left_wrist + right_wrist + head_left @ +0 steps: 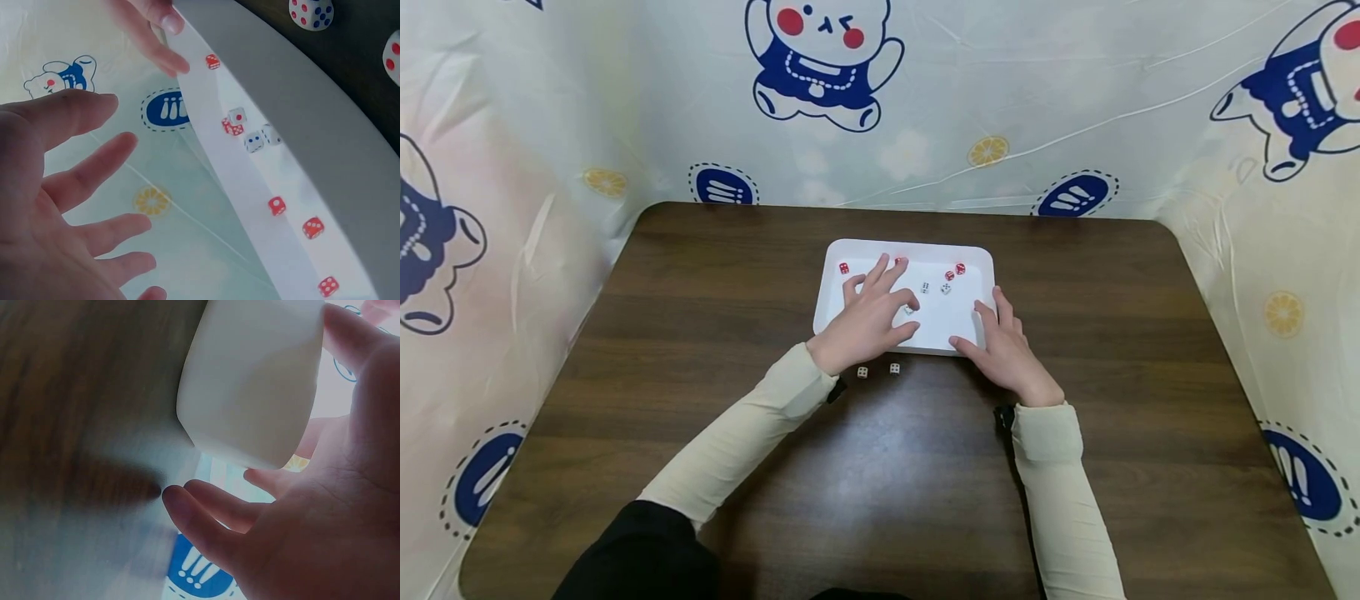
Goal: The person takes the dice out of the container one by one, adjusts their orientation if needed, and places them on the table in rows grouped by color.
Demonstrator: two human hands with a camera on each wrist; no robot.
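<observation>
A white rectangular tray [880, 248] holds several red and white dice. My left hand [868, 325] hovers over the tray's left half, its fingers spread and nothing held in the left wrist view. Near its thumb and index finger lies a white die [909, 310], partly hidden. Two more white dice [946, 288] lie near the tray's middle. A red die [844, 267] sits at the far left, and another pair of red dice [960, 268] at the far right. My right hand [1006, 354] rests against the tray's near right corner, thumb at the rim, fingers extended.
Two white dice [895, 368] lie on the brown wooden table [865, 500], just in front of the tray. Pale patterned cloth [925, 100] surrounds the table at the back and both sides.
</observation>
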